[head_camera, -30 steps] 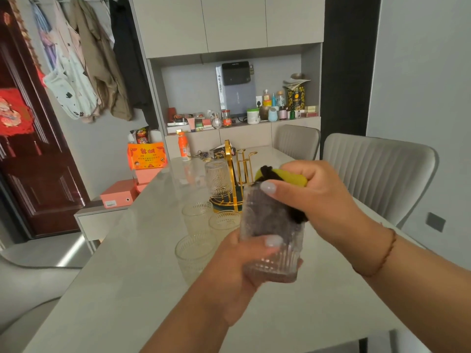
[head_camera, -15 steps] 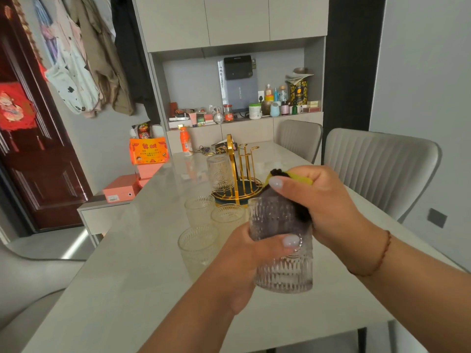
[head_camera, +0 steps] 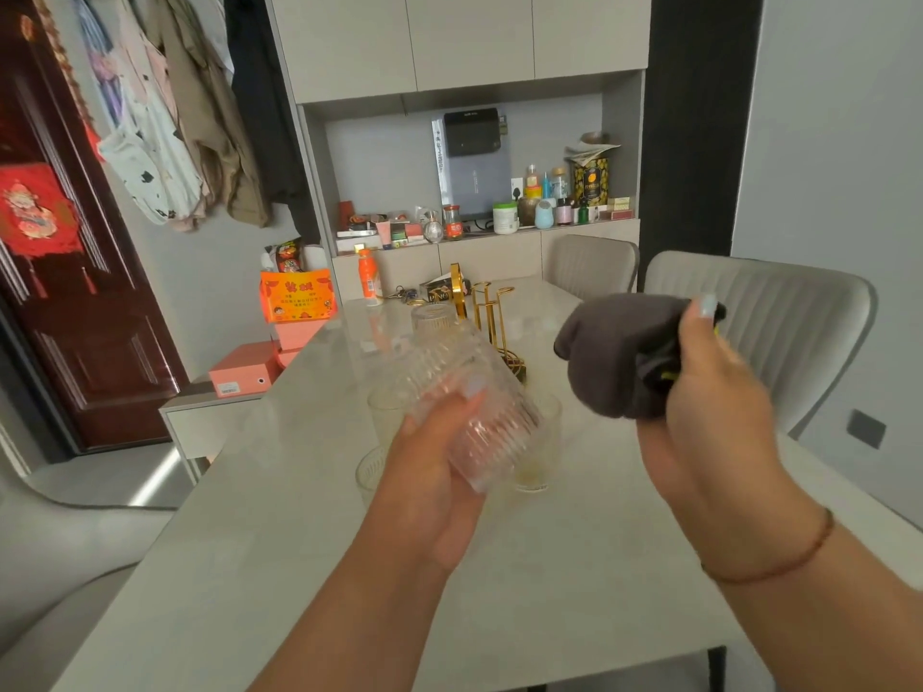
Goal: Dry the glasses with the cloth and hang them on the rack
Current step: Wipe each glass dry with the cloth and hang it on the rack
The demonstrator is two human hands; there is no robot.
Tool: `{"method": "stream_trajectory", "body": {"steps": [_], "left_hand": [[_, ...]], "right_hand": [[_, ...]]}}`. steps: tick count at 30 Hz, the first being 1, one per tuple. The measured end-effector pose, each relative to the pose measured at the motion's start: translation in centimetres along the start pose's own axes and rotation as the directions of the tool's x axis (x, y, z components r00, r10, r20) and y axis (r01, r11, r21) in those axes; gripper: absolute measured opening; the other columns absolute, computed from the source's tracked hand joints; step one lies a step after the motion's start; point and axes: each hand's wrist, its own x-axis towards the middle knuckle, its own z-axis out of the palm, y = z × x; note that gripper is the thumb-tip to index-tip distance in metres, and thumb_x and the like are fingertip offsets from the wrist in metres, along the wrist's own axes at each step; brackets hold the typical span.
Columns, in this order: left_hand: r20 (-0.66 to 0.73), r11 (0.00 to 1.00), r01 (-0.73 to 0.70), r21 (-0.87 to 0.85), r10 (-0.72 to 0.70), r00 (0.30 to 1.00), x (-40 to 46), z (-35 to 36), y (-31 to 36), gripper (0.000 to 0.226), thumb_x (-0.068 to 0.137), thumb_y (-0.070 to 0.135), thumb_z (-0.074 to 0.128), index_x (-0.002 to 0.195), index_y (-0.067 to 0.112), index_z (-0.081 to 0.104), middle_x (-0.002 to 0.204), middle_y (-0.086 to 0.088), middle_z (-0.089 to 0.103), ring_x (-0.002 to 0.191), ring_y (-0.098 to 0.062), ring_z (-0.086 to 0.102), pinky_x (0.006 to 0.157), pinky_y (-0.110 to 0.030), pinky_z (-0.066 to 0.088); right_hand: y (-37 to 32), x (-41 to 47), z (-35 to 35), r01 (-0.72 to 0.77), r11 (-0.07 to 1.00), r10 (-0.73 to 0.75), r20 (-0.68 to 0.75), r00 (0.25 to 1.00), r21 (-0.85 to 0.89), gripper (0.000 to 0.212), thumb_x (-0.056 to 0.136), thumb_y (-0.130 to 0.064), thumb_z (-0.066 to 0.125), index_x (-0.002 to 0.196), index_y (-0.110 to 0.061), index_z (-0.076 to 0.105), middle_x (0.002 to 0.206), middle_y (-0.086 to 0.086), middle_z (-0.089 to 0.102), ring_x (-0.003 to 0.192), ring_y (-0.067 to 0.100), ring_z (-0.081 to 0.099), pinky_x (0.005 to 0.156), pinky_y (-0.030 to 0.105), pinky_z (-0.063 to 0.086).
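Ribbed clear glass [head_camera: 464, 397], tilted, gripped round its lower body by left hand [head_camera: 439, 472] above table [head_camera: 299, 566] middle. Grey cloth [head_camera: 619, 357], soft, bunched in curled right hand [head_camera: 709, 392], just beside, apart from glass. Gold rack [head_camera: 492, 312] toward far edge, one glass hung. Likely fragile, slick if damp; best held round ribs.

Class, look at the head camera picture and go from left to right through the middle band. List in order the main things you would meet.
Dark red door → pink box → ribbed glass held in the left hand → grey cloth → right hand → grey chair.
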Motion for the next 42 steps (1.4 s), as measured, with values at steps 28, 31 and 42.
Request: {"method": "stream_trajectory", "body": {"steps": [28, 31, 42], "left_hand": [[0.005, 0.883, -0.322, 0.341, 0.341, 0.940, -0.3, 1.8, -2.1, 0.032, 0.057, 0.032, 0.079, 0.088, 0.037, 0.076, 0.093, 0.004, 0.077, 0.092, -0.012, 0.073, 0.074, -0.023, 0.055], [0.012, 0.871, -0.323, 0.370, 0.343, 0.939, -0.3, 1.9, -1.9, 0.036, 0.057, 0.030, 0.080, 0.092, 0.030, 0.075, 0.091, 0.001, 0.077, 0.088, -0.016, 0.074, 0.071, -0.027, 0.058], [-0.006, 0.747, -0.309, 0.589, 0.386, 0.922, -0.5, 1.6, -1.7, 0.069, 0.053, 0.040, 0.084, 0.116, 0.019, 0.064, 0.101, 0.005, 0.075, 0.096, -0.009, 0.071, 0.072, -0.015, 0.054]], "right_hand": [[3.6, -5.8, -0.4, -0.209, 0.921, 0.167, 0.151, 0.974, 0.330, 0.056, 0.084, -0.044, 0.041, 0.124, -0.009, 0.058, 0.110, 0.005, 0.073, 0.105, 0.016, 0.068, 0.093, 0.037, 0.054], [4.2, -6.2, -0.4, -0.328, 0.865, 0.278, 0.183, 0.943, 0.379, 0.047, 0.093, -0.037, 0.039, 0.121, -0.006, 0.061, 0.109, 0.009, 0.073, 0.104, 0.021, 0.068, 0.088, 0.038, 0.055], [3.4, -6.1, -1.6, -0.279, 0.902, 0.254, 0.118, 0.960, 0.329, 0.043, 0.096, -0.037, 0.039, 0.114, -0.005, 0.063, 0.103, 0.009, 0.074, 0.098, 0.020, 0.070, 0.084, 0.035, 0.057]]}}
